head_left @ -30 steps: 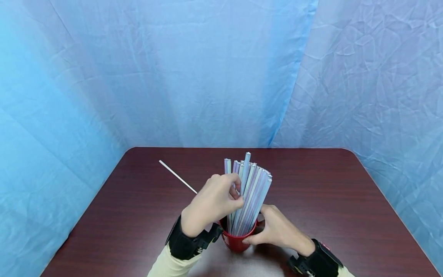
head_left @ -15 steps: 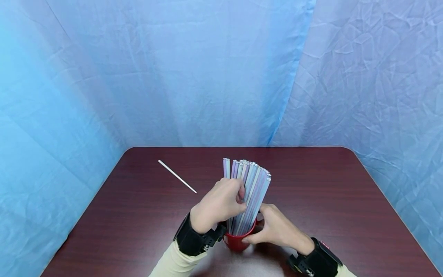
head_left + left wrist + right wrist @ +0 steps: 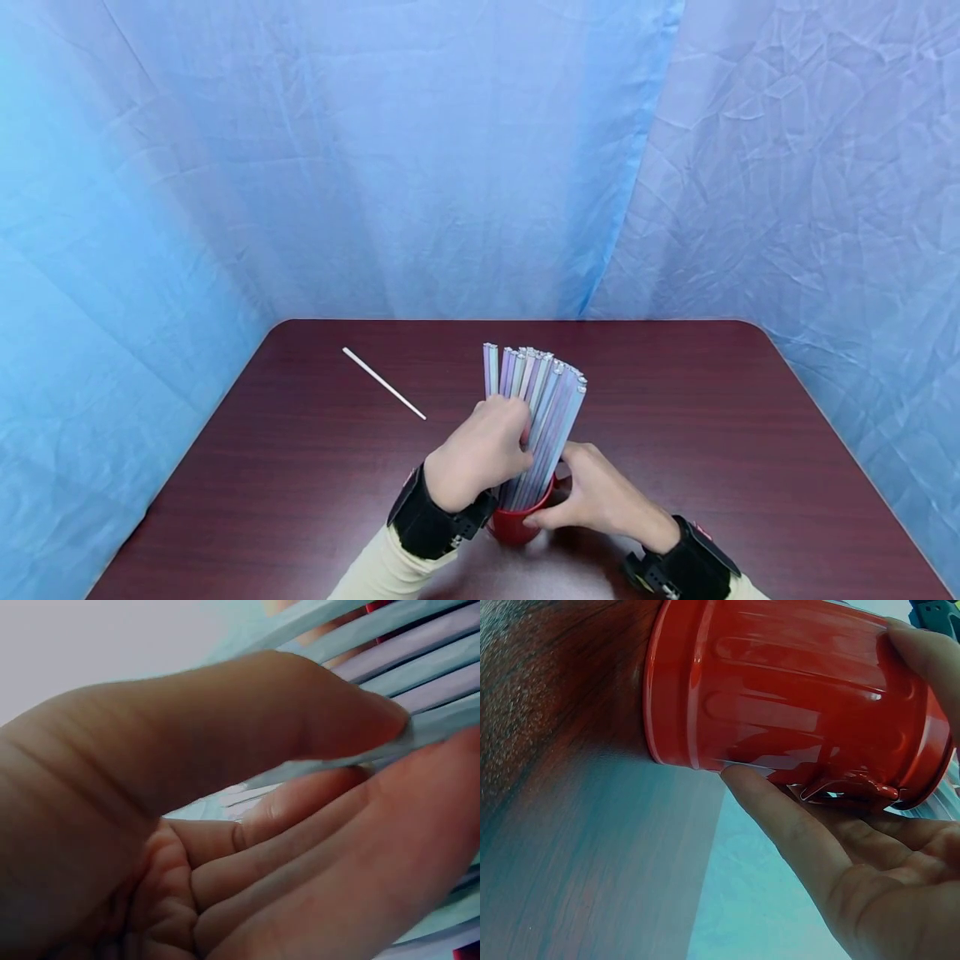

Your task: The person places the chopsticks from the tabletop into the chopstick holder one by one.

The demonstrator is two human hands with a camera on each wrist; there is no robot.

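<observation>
One red cup (image 3: 516, 523) packed with paper straws (image 3: 538, 417); left hand (image 3: 483, 450) pinches one, right hand (image 3: 592, 496) grips the cup; one loose straw (image 3: 384, 383) lies toward the worktop's (image 3: 712, 417) far-left corner

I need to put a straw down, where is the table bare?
Bare table lies right of the red cup, and along the far edge behind the straws. Left holds a lone straw. Both hands, left hand and right hand, crowd the cup.

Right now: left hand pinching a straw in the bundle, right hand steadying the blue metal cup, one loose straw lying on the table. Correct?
Not quite: the ribbed metal cup is red, not blue, as the right wrist view shows. The rest holds: the left hand pinches one of the pale paper straws in the bundle, the right hand steadies the cup, and one loose white straw lies on the dark wooden table.
</observation>
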